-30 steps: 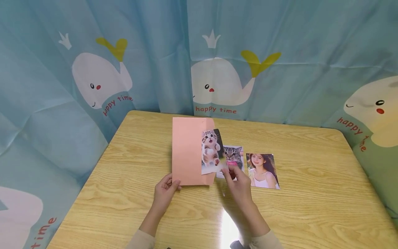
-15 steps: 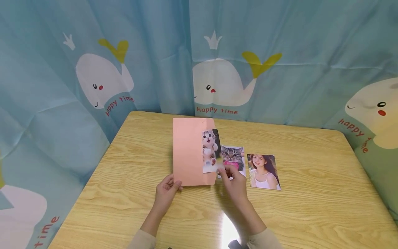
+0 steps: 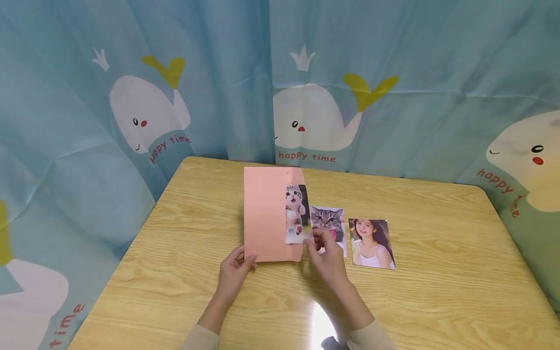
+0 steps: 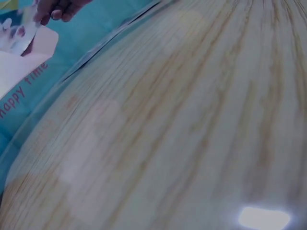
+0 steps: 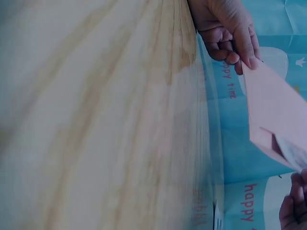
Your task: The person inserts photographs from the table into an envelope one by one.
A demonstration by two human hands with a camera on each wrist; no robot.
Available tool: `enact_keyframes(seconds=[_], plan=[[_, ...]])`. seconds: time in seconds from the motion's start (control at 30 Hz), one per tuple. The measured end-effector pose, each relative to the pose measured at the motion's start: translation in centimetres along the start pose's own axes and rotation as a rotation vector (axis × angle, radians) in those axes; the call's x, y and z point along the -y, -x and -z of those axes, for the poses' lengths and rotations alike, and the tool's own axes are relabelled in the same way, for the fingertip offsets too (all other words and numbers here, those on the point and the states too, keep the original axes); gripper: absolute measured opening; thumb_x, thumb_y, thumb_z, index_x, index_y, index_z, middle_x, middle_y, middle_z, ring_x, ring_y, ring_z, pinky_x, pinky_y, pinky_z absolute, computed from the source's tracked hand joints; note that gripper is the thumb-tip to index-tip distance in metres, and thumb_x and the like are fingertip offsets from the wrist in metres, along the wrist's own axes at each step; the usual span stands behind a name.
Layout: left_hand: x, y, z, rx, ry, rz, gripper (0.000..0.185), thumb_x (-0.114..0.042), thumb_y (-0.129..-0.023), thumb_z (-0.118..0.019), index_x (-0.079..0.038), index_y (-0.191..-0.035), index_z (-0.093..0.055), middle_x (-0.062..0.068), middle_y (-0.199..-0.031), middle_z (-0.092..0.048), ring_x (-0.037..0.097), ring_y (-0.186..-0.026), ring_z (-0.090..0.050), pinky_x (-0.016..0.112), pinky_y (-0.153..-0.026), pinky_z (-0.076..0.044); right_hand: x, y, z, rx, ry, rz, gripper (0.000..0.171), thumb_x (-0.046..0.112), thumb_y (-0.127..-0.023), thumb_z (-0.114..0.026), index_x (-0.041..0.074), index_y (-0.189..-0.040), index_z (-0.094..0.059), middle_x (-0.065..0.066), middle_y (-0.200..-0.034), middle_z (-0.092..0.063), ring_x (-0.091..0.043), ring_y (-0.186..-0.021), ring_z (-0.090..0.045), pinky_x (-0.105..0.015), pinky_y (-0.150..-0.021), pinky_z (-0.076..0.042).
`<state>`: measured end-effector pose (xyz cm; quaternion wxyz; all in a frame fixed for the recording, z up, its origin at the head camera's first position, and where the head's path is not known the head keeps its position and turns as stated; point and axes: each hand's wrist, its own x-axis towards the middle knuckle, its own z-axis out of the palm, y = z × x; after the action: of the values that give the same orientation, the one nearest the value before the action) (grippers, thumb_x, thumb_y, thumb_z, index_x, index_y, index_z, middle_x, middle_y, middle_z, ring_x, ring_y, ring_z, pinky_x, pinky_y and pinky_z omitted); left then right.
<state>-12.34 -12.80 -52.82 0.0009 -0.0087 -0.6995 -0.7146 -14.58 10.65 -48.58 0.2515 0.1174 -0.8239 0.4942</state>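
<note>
My left hand [image 3: 234, 272] pinches the lower left corner of a pink envelope [image 3: 264, 214], thumb in front, holding it up off the table. The envelope's flap lies along its right side. A kitten photo [image 3: 296, 214] is partly inside the envelope's opening, its left part hidden there. My right hand [image 3: 328, 257] pinches that photo by its lower right corner. In the right wrist view the left hand [image 5: 228, 28] grips the envelope [image 5: 273, 100] by a corner. In the left wrist view the right hand [image 4: 62, 8] holds the photo's edge.
Behind the right hand a grey cat photo [image 3: 328, 218] lies on the wooden table [image 3: 437, 262], partly covered. Beside it lies a portrait photo [image 3: 372, 243] of a person in a white top. A blue whale-print curtain [image 3: 227, 97] hangs along the back and sides.
The kitten photo has moved left, a little deeper into the envelope, with the right hand following. The left hand keeps its hold on the envelope corner. The head view has shifted slightly.
</note>
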Motion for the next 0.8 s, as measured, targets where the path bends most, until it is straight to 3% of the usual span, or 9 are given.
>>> enact_keyframes(seconds=[0.1,0.27,0.37,0.6,0.8], plan=[[-0.2,0.0,0.0,-0.001,0.009,0.008,0.031,-0.014,-0.090,-0.065,0.001,-0.116,-0.058,0.003,-0.090,-0.065,0.011,-0.077,-0.063,0.021,-0.073,-0.055,0.1,-0.1,0.2,0.002,-0.025,-0.051,0.016,-0.006,-0.078,-0.072,-0.004,-0.090,-0.062,-0.008,-0.070,-0.064,-0.004,-0.061,-0.052,-0.017,-0.052,-0.046],[-0.3,0.0,0.0,0.010,-0.006,0.015,0.030,-0.015,-0.090,-0.065,0.000,-0.115,-0.059,0.003,-0.088,-0.065,0.012,-0.076,-0.063,0.020,-0.074,-0.055,0.8,-0.6,0.3,0.062,-0.085,-0.374,0.014,0.006,-0.081,-0.074,-0.004,-0.090,-0.071,-0.009,-0.070,-0.064,-0.002,-0.061,-0.049,-0.013,-0.052,-0.043],[-0.3,0.0,0.0,0.006,-0.011,0.011,0.029,-0.014,-0.089,-0.065,0.001,-0.114,-0.059,0.003,-0.087,-0.065,0.012,-0.076,-0.063,0.020,-0.073,-0.055,1.0,-0.8,0.1,0.119,-0.084,-0.476,0.018,0.010,-0.082,-0.073,-0.004,-0.093,-0.072,-0.009,-0.069,-0.063,-0.004,-0.060,-0.047,-0.014,-0.050,-0.040],[-0.1,-0.1,-0.2,0.002,-0.009,0.000,0.029,-0.013,-0.090,-0.065,0.001,-0.115,-0.059,0.001,-0.089,-0.066,0.012,-0.075,-0.064,0.022,-0.072,-0.056,1.4,-0.8,-0.3,0.178,-0.032,-0.455,0.016,0.010,-0.084,-0.071,-0.003,-0.094,-0.069,-0.007,-0.069,-0.062,-0.007,-0.057,-0.048,-0.017,-0.047,-0.041],[-0.1,0.0,-0.2,-0.008,-0.026,0.009,0.029,-0.014,-0.090,-0.065,0.000,-0.114,-0.060,0.003,-0.089,-0.066,0.012,-0.075,-0.064,0.022,-0.073,-0.056,1.4,-0.7,-0.4,0.146,-0.223,-0.466,0.026,-0.001,-0.089,-0.060,-0.006,-0.114,-0.055,-0.020,-0.078,-0.066,-0.023,-0.059,-0.063,-0.033,-0.055,-0.057]])
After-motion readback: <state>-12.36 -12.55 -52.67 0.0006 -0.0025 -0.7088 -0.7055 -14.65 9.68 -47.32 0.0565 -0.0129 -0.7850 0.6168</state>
